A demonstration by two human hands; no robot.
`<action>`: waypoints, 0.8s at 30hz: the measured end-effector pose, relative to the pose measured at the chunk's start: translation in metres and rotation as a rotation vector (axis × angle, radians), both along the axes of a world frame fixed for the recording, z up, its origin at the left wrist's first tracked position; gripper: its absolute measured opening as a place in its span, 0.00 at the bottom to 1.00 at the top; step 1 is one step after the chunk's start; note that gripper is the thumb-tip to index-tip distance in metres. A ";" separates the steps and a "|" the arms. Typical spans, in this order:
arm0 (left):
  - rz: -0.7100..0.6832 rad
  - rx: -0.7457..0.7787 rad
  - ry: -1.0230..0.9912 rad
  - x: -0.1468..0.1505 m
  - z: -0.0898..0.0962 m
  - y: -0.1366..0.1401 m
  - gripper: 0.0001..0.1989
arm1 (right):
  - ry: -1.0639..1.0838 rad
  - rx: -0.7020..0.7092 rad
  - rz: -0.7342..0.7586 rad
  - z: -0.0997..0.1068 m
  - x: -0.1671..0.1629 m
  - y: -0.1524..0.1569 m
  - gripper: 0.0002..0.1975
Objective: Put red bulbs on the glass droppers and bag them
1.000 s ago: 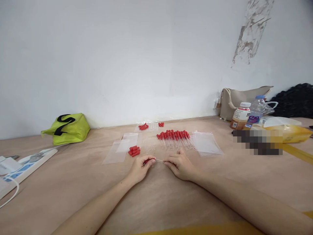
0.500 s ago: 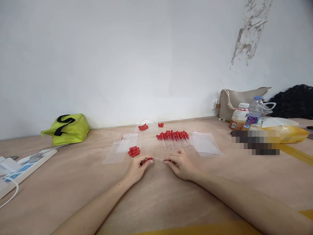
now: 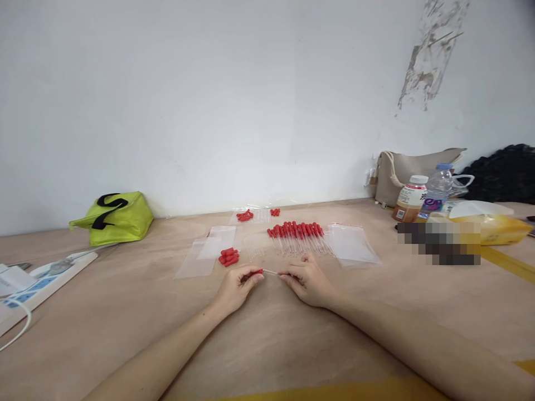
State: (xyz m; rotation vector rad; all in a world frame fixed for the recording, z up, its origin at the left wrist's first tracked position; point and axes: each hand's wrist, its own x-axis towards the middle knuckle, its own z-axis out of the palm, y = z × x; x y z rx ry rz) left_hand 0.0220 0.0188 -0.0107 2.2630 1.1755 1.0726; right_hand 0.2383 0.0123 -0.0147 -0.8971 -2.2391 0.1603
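My left hand (image 3: 234,288) is closed, pinching a red rubber dropper bulb (image 3: 258,272) between thumb and fingers. Opposite it, my right hand (image 3: 307,280) grips a thin clear dropper tube (image 3: 271,272), whose left end meets the mouth of the bulb. How far the tube sits inside cannot be made out. Beyond my left hand lies a small pile of red bulbs (image 3: 228,257), with several loose clear tubes (image 3: 254,247) beside it. A row of droppers with red bulbs on clear tubes (image 3: 296,231) lies past my right hand.
Clear plastic bags lie left (image 3: 196,260) and right (image 3: 353,245) of the droppers. Farther back are more red bulbs (image 3: 244,215). A green bag (image 3: 121,219) and power strip (image 3: 45,287) stand left; bottles (image 3: 412,199) and a yellow tissue pack (image 3: 504,228) are right.
The gap between tube and bulb has closed; the tube's end now meets the bulb's mouth. Both hands keep their grips and have barely shifted.
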 end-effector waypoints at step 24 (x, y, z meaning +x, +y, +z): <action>-0.157 0.174 0.315 0.004 0.007 -0.009 0.10 | -0.200 -0.001 -0.090 0.003 -0.011 0.002 0.11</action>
